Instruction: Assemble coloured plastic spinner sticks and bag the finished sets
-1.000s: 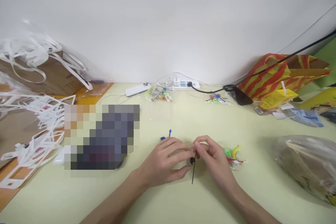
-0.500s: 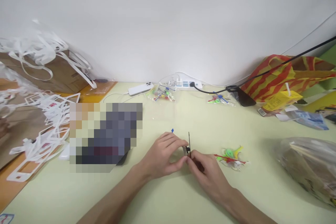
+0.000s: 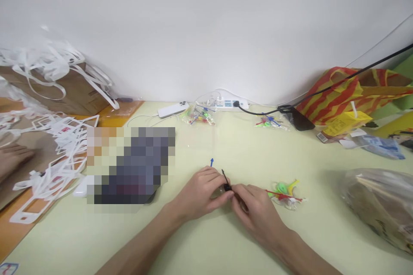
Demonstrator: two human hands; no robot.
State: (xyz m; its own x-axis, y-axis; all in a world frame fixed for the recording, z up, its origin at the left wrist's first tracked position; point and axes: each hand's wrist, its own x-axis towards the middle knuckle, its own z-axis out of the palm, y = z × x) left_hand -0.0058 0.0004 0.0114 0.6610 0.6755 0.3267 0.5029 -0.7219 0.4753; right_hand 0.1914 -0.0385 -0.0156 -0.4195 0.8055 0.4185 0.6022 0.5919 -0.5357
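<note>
Your hands meet at the worktop's near centre; left hand curled, fingertips pinched on a small black part, thumb underneath to steady it; right hand also curled tight, fingertips on the same part from the other side, so both grip it where they touch. A thin black rod sticks up and back-left out of the part, tilted; holding it low near the part looks like it keeps the rod from wobbling. Can't tell whether the part rests on the worktop or hangs just above it.

Just behind the left hand: a small blue piece, upright, apart from the fingers. Right of the right hand, near but not touching: a clear packet of green, yellow and red pieces, probably parked within reach. Left of you: a blurred dark patch, contents unreadable; beyond it a heap of white plastic strips spilling over brown cardboard. Far right: a crinkled clear bag.

At the back edge against the wall: a white remote, a power strip with a black cable plugged in, two more packets of coloured pieces, and a red-yellow striped bag.
</note>
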